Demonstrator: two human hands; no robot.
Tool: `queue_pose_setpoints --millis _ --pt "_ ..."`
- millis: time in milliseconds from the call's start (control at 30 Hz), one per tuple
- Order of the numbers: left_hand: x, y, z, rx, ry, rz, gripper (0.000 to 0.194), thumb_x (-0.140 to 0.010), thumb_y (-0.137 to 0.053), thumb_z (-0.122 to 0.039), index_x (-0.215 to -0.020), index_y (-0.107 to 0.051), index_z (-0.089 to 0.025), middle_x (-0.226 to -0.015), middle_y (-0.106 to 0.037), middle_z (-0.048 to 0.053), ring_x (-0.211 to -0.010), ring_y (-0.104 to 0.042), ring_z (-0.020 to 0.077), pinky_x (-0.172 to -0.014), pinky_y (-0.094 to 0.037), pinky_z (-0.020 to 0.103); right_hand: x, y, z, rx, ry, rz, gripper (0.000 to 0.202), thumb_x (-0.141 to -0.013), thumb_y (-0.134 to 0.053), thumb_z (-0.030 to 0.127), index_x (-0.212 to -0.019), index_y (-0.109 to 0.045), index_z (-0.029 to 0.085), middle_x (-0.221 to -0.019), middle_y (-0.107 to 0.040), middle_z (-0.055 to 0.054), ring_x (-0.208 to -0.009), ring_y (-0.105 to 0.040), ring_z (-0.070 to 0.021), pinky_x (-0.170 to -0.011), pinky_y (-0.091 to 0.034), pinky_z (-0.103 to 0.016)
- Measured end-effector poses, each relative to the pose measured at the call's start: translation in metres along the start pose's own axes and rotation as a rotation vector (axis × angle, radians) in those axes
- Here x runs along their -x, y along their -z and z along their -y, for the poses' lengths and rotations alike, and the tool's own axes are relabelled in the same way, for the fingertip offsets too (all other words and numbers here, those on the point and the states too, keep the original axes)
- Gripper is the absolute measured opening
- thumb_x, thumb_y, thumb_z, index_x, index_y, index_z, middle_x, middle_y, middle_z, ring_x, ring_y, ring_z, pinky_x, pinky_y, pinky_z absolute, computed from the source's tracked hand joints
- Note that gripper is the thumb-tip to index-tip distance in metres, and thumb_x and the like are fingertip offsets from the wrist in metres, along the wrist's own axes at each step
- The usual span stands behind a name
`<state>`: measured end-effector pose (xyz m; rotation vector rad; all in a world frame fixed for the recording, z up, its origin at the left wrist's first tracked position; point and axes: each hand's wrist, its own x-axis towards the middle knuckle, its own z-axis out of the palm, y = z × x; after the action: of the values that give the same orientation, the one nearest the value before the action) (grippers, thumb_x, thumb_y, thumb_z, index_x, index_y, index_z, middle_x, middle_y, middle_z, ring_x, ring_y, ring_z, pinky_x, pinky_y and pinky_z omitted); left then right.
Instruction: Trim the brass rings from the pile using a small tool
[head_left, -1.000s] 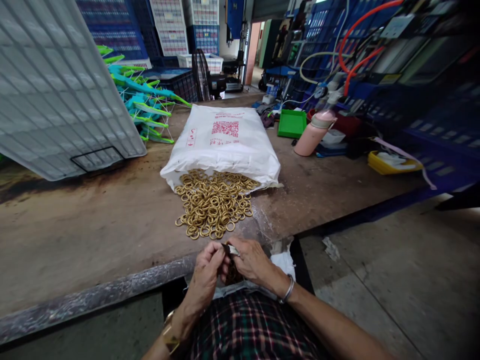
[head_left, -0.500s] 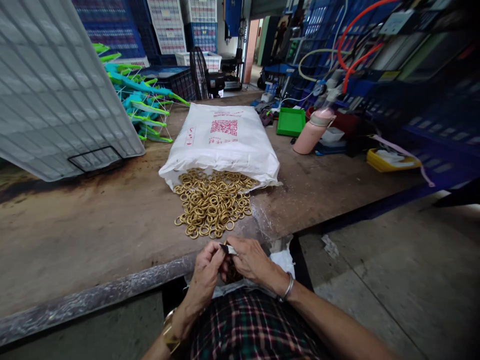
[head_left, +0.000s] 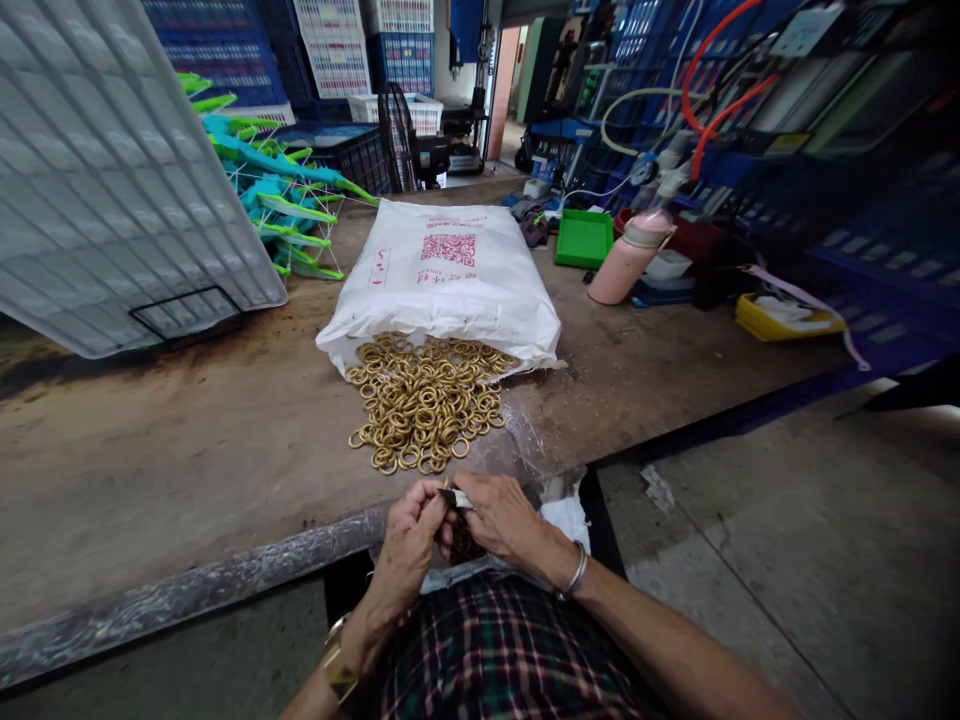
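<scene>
My left hand [head_left: 414, 520] is closed, its thumb and fingers pinching what looks like a gold ring, of which only a small edge shows. Against it, my right hand [head_left: 504, 515] grips a small blade with a dark pointed tip and a white part [head_left: 459, 498] by the thumb. Both hands meet just off the table's front edge. Below them, more rings [head_left: 466, 545] lie in a white bag on my lap, partly hidden by the fingers. On the table ahead, a heap of gold rings [head_left: 427, 405] spills from the mouth of a white woven sack [head_left: 450, 290].
A white plastic crate [head_left: 150, 200] stands at the left, with green and blue plastic pieces [head_left: 285, 200] behind it. To the right are a green tray [head_left: 583, 238], a pink bottle [head_left: 626, 265] and a yellow tray [head_left: 787, 318]. The wooden table [head_left: 187, 450] has a worn front edge.
The hands stay together in nearly the same place and grip. The view has shifted very slightly; the rings and sack are unchanged.
</scene>
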<state>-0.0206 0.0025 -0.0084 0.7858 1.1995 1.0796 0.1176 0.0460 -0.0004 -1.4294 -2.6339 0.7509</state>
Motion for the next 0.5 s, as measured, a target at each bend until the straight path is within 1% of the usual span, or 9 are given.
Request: queue_pose_setpoints --millis 233,400,500 --pt "0.001 0.0002 -0.0009 -0.021 0.015 -0.011 0.035 -0.074 -0.059 -0.051 -0.073 -0.052 -0.016 -0.06 -0.055 -0.003 -0.044 -0.045 0.0066 -0.041 -0.039 0.019 -0.0004 0.0018 0.0063 0.054 -0.06 -0.01 0.025 -0.078 -0.041 0.01 -0.097 -0.056 0.017 -0.083 -0.068 -0.006 -0.07 -0.059 -0.0163 -0.058 -0.026 -0.027" --pt "0.0023 0.0008 0.0014 -0.008 0.016 -0.003 0.036 -0.073 -0.06 -0.052 -0.073 -0.051 -0.017 -0.06 -0.055 -0.004 -0.044 -0.045 0.0066 -0.041 -0.039 0.019 -0.0003 0.006 0.0087 0.063 -0.074 0.031 0.025 -0.08 -0.041 0.011 -0.1 -0.055 0.016 -0.085 -0.069 -0.007 -0.071 -0.06 -0.0166 -0.058 -0.027 -0.027" --pt "0.0032 0.0011 0.0014 -0.013 0.019 0.0 0.038 -0.072 -0.06 -0.054 -0.072 -0.051 -0.017 -0.059 -0.054 -0.004 -0.043 -0.044 0.0064 -0.04 -0.038 0.019 -0.0001 0.0048 0.0104 0.07 -0.093 0.043 0.025 -0.08 -0.04 0.012 -0.1 -0.055 0.017 -0.085 -0.068 -0.007 -0.073 -0.061 -0.018 -0.059 -0.028 -0.027"
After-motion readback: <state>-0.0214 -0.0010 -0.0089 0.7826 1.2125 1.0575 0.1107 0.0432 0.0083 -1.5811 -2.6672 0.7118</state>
